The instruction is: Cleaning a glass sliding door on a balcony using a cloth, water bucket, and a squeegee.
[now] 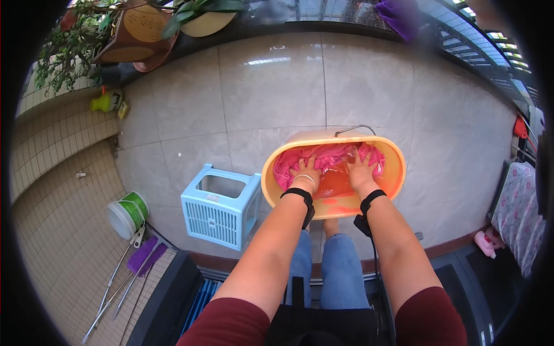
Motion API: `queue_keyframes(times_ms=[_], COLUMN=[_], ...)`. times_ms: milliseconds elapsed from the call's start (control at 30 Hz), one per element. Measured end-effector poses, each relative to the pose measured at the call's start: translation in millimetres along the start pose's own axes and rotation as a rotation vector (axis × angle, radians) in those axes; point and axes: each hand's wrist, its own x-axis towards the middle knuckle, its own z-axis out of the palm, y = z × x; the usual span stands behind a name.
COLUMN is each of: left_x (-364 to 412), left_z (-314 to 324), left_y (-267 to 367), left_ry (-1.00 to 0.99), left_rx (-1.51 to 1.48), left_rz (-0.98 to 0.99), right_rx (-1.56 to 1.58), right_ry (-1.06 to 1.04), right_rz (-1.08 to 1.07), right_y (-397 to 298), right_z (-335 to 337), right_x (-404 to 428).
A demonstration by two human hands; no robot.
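An oval, orange-yellow plastic tub [269, 173] with a metal handle stands on the tiled floor before me, with reddish water in its bottom. Wet pink cloth [288, 162] lies bunched along the tub's far side. Inside the tub, my left hand [306, 173] presses on the cloth's left part with fingers spread. My right hand [362, 168], fingers also apart, rests on the cloth at the right, where its fingertips partly meet the folds. Neither hand's fingers close around the cloth. Black straps circle both wrists.
A light-blue plastic stool [220, 203] lies on its side left of the tub. Farther left are a white-green bucket [127, 214] and mops with purple heads [145, 257]. Potted plants [143, 30] line the far left edge. A flowered cover [517, 207] stands at the right.
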Motion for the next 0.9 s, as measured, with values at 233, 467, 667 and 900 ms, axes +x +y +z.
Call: queue_keyframes(times_ms=[233,467,667,900], left_x=[32,-101,-144,-70], left_z=[33,-9,-13,30], left_y=[-21,-17,-36,-41], left_ry=[0.137,0.619,0.737,0.666], left_rx=[-0.137,-0.640,-0.898,-0.616], left_rz=[-0.088,0.404,0.399,0.189], right_rx=[0.017,0.414,0.588,0.371], right_ry=[-0.080,0.239,0.024,0.202], right_rz=[0.008,-0.515,-0.458,0.107], right_y=[-13,-39,-45,-26], right_z=[-6,-8,-13,17], right_x=[-7,-9,15,47])
